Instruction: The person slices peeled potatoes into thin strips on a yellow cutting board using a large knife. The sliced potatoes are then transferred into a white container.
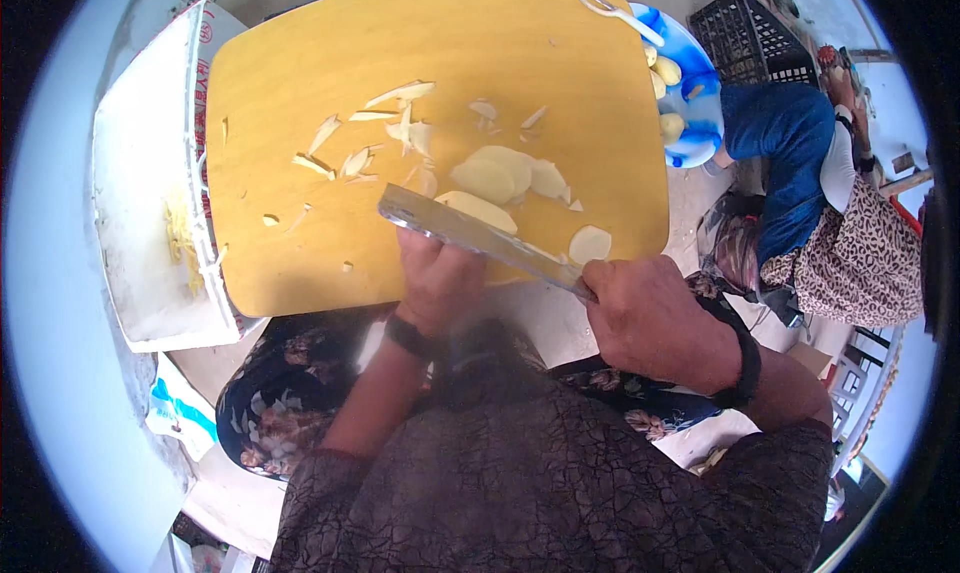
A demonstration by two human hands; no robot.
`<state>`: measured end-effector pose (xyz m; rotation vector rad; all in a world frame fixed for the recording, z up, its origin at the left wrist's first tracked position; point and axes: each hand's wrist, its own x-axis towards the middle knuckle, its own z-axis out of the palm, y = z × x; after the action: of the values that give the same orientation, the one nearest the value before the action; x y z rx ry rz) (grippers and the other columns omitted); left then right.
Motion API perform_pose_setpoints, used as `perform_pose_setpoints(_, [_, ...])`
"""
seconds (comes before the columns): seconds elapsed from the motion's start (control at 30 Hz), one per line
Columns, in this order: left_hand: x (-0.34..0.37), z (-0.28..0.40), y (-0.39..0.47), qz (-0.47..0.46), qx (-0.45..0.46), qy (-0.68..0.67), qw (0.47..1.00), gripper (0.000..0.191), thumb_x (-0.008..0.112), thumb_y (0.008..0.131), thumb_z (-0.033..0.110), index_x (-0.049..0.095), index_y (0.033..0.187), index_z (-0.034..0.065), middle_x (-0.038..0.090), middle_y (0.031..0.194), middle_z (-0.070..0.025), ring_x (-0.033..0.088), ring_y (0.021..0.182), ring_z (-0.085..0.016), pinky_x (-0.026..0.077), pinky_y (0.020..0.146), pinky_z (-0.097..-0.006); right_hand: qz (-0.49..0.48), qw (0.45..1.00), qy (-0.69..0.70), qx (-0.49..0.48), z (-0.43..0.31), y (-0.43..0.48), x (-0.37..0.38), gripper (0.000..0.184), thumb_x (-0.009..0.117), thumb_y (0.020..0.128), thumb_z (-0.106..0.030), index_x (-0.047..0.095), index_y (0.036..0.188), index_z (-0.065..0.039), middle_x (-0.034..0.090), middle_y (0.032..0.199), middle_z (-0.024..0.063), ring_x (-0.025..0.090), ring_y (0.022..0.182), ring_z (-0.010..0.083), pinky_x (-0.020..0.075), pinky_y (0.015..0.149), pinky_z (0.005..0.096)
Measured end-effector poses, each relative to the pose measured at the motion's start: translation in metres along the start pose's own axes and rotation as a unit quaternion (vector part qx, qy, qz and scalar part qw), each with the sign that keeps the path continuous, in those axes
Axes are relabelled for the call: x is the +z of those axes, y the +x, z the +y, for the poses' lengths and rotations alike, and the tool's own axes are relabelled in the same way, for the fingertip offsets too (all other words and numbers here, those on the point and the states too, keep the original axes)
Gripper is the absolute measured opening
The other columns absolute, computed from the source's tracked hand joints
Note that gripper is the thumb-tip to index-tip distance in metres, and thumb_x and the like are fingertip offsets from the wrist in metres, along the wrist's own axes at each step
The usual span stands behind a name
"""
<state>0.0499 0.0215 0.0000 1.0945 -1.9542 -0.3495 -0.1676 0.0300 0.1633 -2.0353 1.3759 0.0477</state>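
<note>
My right hand grips the handle of a broad kitchen knife. The blade slants up and left over the near part of a yellow cutting board. Close against the near side of the blade is my left hand, its fingers curled; anything under them is hidden. Just beyond the blade lies a cut piece of peeled potato. Overlapping potato slices rest farther up the board, and a single round slice lies near my right hand. Thin potato strips and scraps are scattered left of the slices.
A white foam box holding shredded pieces stands left of the board. At the right, a blue-and-white basin holds peeled potatoes. A white peeler spans the board's far-right corner. Another person sits beside a black crate.
</note>
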Motion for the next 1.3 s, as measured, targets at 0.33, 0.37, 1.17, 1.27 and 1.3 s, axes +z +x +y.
perform_pose_setpoints(0.33, [0.001, 0.002, 0.004, 0.036, 0.012, 0.002, 0.999, 0.021, 0.068, 0.068, 0.001, 0.068, 0.089, 0.0074, 0.064, 0.103, -0.0127, 0.059, 0.092, -0.033, 0.041, 0.081, -0.0472, -0.051, 0.999, -0.007, 0.009, 0.008, 0.0, 0.002, 0.008, 0.059, 0.075, -0.006, 0.06, 0.076, 0.003, 0.059, 0.065, 0.0238, 0.062, 0.066, 0.0423, 0.0483, 0.061, 0.0498])
perform_pose_setpoints(0.37, [0.003, 0.003, 0.001, 0.045, -0.012, -0.004, 0.999, 0.021, 0.068, 0.068, 0.001, 0.068, 0.089, 0.0075, 0.064, 0.103, -0.0127, 0.059, 0.092, -0.033, 0.041, 0.081, -0.047, -0.055, 0.998, -0.005, 0.007, 0.008, 0.004, 0.002, 0.009, 0.059, 0.075, -0.006, 0.06, 0.076, 0.003, 0.059, 0.065, 0.0238, 0.061, 0.066, 0.0425, 0.0484, 0.061, 0.05])
perform_pose_setpoints(1.17, [-0.005, 0.007, 0.018, 0.021, 0.019, -0.02, 0.999, 0.023, 0.067, 0.074, 0.001, 0.064, 0.095, 0.0082, 0.059, 0.096, -0.0091, 0.051, 0.091, -0.03, 0.041, 0.084, -0.0423, -0.034, 0.999, -0.019, -0.023, 0.013, 0.044, 0.02, 0.015, 0.057, 0.079, -0.009, 0.064, 0.075, 0.003, 0.06, 0.064, 0.0248, 0.062, 0.065, 0.0426, 0.0486, 0.064, 0.0508])
perform_pose_setpoints(1.27, [-0.007, 0.006, 0.017, 0.033, 0.018, -0.006, 0.999, 0.024, 0.068, 0.074, 0.001, 0.063, 0.096, 0.0077, 0.058, 0.095, -0.009, 0.051, 0.091, -0.03, 0.041, 0.083, -0.0421, -0.059, 0.998, -0.025, -0.002, 0.011, 0.038, 0.014, 0.015, 0.057, 0.08, -0.01, 0.063, 0.074, 0.003, 0.06, 0.064, 0.0246, 0.062, 0.064, 0.0427, 0.0485, 0.064, 0.0509])
perform_pose_setpoints(1.3, [-0.006, 0.006, 0.014, 0.038, 0.016, -0.005, 0.999, 0.024, 0.068, 0.074, 0.001, 0.063, 0.097, 0.0076, 0.058, 0.095, -0.009, 0.051, 0.091, -0.029, 0.041, 0.083, -0.0421, -0.06, 0.998, -0.025, 0.0, 0.016, 0.03, 0.013, 0.015, 0.057, 0.08, -0.01, 0.063, 0.074, 0.003, 0.06, 0.064, 0.0245, 0.062, 0.064, 0.0429, 0.0483, 0.064, 0.0511])
